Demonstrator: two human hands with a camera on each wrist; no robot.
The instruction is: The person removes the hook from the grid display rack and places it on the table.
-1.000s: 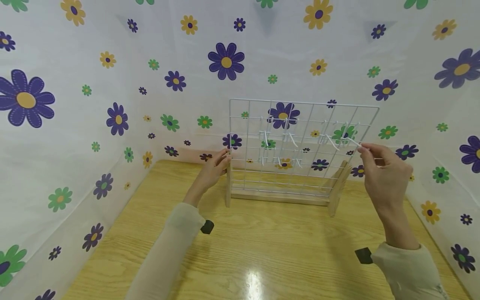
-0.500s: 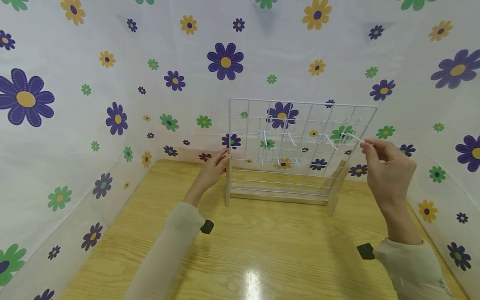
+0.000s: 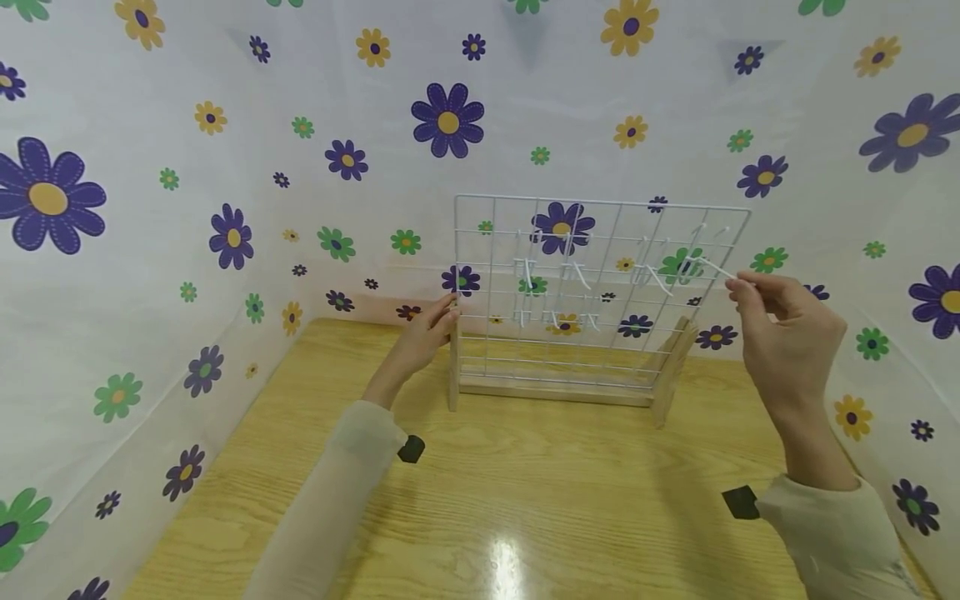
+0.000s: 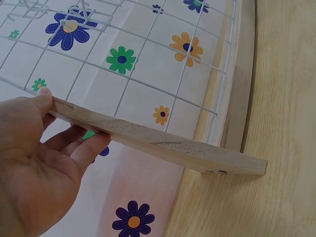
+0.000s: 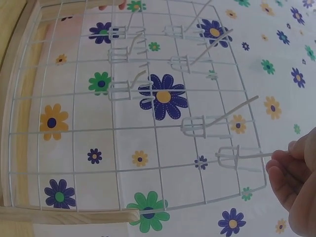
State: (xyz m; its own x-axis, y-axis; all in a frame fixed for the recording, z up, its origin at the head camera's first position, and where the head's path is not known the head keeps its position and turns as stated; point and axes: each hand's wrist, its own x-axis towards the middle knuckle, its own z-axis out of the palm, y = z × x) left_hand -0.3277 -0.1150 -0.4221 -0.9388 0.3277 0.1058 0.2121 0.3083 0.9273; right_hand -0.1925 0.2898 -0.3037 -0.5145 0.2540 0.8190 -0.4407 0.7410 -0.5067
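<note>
A white wire grid panel (image 3: 600,202) stands upright in a wooden stand. My left hand (image 3: 416,337) grips the stand's left wooden post (image 4: 158,140), thumb on one side and fingers on the other. At the panel's right side, my right hand (image 3: 795,342) pinches the tip of a white wire hook (image 5: 237,157) between thumb and fingers. The back of this hook lies at the grid wires; whether it is still hung on them I cannot tell. Several other white hooks (image 5: 195,126) hang on the grid in two rows, their prongs pointing outward.
The stand has a wooden base bar (image 3: 555,390) and a right post (image 3: 671,375), and rests on a wood-grain table (image 3: 540,492). White cloth (image 3: 510,92) with flower prints rises behind and at both sides. Black tags (image 3: 741,502) hang by the sleeve cuffs.
My right hand has shifted slightly right and up, and the pinched hook has risen and tilted with it. The left hand keeps its grip on the post.
</note>
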